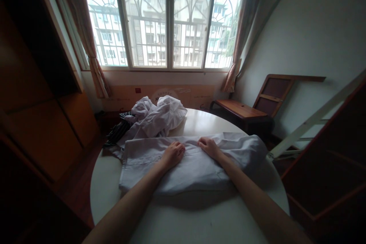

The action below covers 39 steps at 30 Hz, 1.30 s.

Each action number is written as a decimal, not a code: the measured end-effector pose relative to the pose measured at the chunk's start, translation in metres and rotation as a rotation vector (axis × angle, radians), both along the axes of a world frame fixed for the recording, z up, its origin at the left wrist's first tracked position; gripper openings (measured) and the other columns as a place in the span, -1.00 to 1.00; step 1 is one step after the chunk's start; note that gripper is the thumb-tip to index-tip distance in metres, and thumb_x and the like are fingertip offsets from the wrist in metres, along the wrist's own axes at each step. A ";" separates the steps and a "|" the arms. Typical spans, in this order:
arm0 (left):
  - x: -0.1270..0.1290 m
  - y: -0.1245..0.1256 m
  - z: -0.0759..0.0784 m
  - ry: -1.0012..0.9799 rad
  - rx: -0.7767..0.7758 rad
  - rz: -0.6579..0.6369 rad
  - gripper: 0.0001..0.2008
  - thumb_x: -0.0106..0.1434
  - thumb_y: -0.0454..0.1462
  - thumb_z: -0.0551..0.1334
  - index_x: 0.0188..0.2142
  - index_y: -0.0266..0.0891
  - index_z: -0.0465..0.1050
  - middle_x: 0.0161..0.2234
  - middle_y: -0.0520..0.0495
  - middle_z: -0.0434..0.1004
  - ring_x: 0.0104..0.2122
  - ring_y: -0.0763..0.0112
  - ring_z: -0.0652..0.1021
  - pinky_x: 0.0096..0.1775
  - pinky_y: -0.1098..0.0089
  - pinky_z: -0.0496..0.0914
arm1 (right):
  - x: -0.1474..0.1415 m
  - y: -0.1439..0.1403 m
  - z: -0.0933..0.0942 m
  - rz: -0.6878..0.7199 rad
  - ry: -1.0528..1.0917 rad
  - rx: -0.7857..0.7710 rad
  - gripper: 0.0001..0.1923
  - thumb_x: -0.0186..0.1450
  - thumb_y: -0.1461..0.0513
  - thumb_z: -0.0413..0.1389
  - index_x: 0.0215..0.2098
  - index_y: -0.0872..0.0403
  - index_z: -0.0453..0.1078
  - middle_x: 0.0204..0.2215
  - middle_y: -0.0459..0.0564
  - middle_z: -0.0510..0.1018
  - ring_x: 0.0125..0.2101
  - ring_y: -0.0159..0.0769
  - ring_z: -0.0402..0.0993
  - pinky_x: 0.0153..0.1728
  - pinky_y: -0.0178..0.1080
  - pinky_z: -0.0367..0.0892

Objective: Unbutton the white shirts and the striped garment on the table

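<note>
A white garment (197, 175), folded into a long flat strip, lies across the round table. Its exact kind does not show. My left hand (173, 153) rests on its upper middle, fingers curled down and closed on the fabric. A short gap to the right, my right hand (210, 148) also has bent fingers closed on the cloth near the far edge. Small wrinkles run between the two hands. The right end of the garment is puffed and creased, while the left end lies flatter.
Behind the garment sits a crumpled heap of white clothing (160, 116), with a dark striped cloth (118, 129) at its left. The white round table (188, 221) bears it all. A wooden chair (243, 108) stands back right, cabinets (40, 133) stand left, and windows (168, 26) lie ahead.
</note>
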<state>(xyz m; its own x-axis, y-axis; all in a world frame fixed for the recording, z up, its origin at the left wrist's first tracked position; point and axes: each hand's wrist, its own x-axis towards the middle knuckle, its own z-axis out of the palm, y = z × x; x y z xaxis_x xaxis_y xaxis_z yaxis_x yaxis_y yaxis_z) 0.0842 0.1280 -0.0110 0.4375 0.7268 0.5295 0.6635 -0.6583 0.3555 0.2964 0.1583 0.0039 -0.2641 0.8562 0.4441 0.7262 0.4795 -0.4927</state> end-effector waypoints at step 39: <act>-0.105 -0.020 0.033 -0.109 -0.848 -0.046 -0.64 -0.05 -0.06 0.23 -0.44 -0.36 0.45 -0.56 0.03 0.37 -0.56 0.53 0.30 -0.54 0.53 0.13 | -0.004 0.000 -0.003 -0.041 -0.110 -0.009 -0.85 0.16 0.29 -0.02 -0.53 0.12 0.33 -0.52 -0.04 0.47 -0.48 -0.37 0.32 -0.41 -0.35 0.16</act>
